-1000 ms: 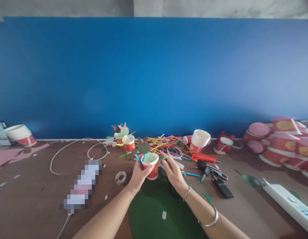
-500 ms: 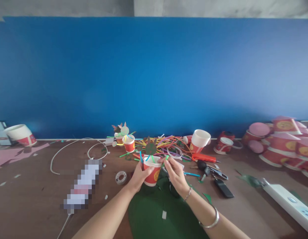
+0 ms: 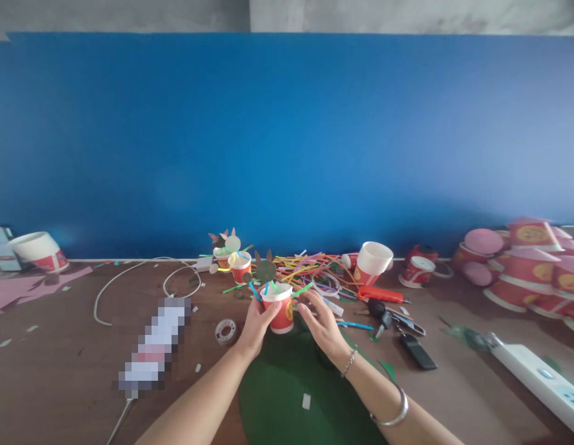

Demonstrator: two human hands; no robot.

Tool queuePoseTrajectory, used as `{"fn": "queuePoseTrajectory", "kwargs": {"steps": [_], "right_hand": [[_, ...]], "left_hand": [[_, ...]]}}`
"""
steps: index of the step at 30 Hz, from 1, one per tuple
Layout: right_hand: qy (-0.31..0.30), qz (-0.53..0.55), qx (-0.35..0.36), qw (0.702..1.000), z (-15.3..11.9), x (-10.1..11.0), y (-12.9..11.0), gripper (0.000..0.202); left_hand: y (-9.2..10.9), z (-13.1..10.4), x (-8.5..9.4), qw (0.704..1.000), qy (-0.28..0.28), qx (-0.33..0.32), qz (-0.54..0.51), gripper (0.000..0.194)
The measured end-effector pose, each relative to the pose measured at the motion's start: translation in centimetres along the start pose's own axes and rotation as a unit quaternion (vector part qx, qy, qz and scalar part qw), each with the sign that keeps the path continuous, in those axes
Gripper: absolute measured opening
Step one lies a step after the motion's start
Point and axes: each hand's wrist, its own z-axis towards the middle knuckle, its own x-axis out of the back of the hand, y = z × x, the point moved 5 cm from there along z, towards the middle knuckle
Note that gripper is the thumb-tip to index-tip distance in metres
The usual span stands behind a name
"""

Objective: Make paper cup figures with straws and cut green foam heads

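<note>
A red and white paper cup point(image 3: 281, 316) stands upright in front of me, with my left hand point(image 3: 258, 324) closed round its left side. Blue and green strips stick out from its rim, and a dark green round paper piece with pointed ears point(image 3: 265, 271) rises above it. To the cup's right, a green strip point(image 3: 304, 288) slants outward. My right hand point(image 3: 321, 321) is open beside the cup, its fingers apart under that strip; whether a fingertip touches the cup I cannot tell. Below lies a dark green paper sheet point(image 3: 296, 377).
Behind the cup lies a heap of coloured strips point(image 3: 310, 266). A tape roll point(image 3: 226, 332) is at left, near two decorated cups point(image 3: 240, 267). An orange cutter point(image 3: 382, 294), keys point(image 3: 382, 318) and a power strip point(image 3: 537, 377) lie right. Red and pink cups point(image 3: 523, 272) are stacked far right.
The cup has moved slightly left and away from me in my left hand. My right hand has let go of the green strip, and its fingers have spread.
</note>
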Motion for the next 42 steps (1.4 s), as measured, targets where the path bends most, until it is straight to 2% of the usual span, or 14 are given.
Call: {"fn": "queuePoseTrajectory", "kwargs": {"steps": [5,10,14,22,27,34,37,42], "right_hand": [[-0.004,0.017,-0.017,1.000,0.0,-0.1,0.4,0.030],[0.045,0.023,0.008,0.999,0.1,0.7,-0.3,0.026],[0.052,0.018,0.009,0.998,0.2,0.9,-0.4,0.030],[0.030,0.015,0.035,0.999,0.2,0.5,-0.9,0.034],[0.024,0.003,0.035,0.999,0.3,0.5,-0.9,0.039],[0.032,0.003,0.006,0.999,0.3,0.6,-0.9,0.040],[0.028,0.019,-0.012,0.999,0.2,0.6,-0.7,0.039],[0.015,0.071,-0.056,0.996,0.0,0.1,0.5,0.037]], "left_hand": [[0.2,-0.1,0.0,1.000,0.012,-0.004,0.020,0.062],[-0.2,-0.2,0.4,0.999,0.025,0.016,0.020,0.062],[-0.3,-0.3,0.4,0.999,0.022,0.023,0.030,0.061],[0.0,-0.6,-0.5,0.997,-0.018,0.057,0.045,0.047],[-0.1,-0.7,-0.4,0.996,-0.024,0.069,0.046,0.048],[-0.2,-0.8,-0.7,0.994,-0.060,0.067,0.062,0.055],[-0.2,-0.6,-0.5,0.995,-0.042,0.057,0.066,0.057],[-0.3,-0.2,0.5,0.996,0.022,0.030,0.083,0.058]]}}
